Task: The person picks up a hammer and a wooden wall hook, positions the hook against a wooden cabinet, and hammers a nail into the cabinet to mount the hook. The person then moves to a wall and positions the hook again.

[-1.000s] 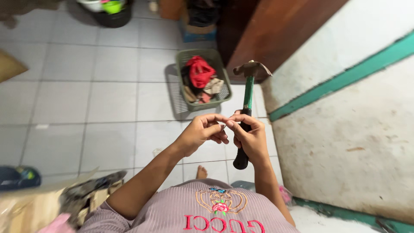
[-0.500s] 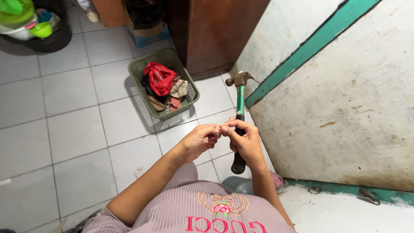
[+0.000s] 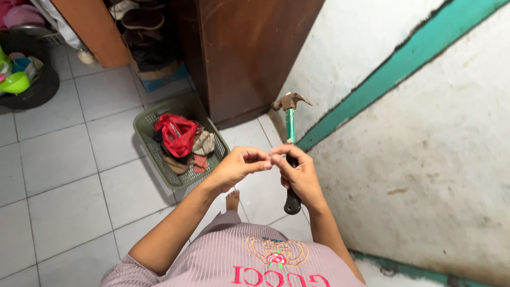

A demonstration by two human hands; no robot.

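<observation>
My right hand (image 3: 298, 172) grips a claw hammer (image 3: 289, 127) by its green and black handle, rusty head pointing up. My left hand (image 3: 240, 165) is brought against it, fingertips of both hands pinched together at the middle. Something very small may be between the fingertips, but it is too small to make out. Both hands hover over the tiled floor, close to a white wall with a green stripe (image 3: 404, 79) on the right.
A green plastic basket (image 3: 144, 127) with a red item and cloths sits on the white tiled floor to the left. A brown wooden cabinet (image 3: 249, 48) stands behind it. A black tub (image 3: 32, 90) with colourful bowls is at far left. My bare foot (image 3: 232, 201) shows below.
My view has swung up and toward the wall; the basket and tub now lie further left and lower. My hands stay pinched together with the hammer held upright.
</observation>
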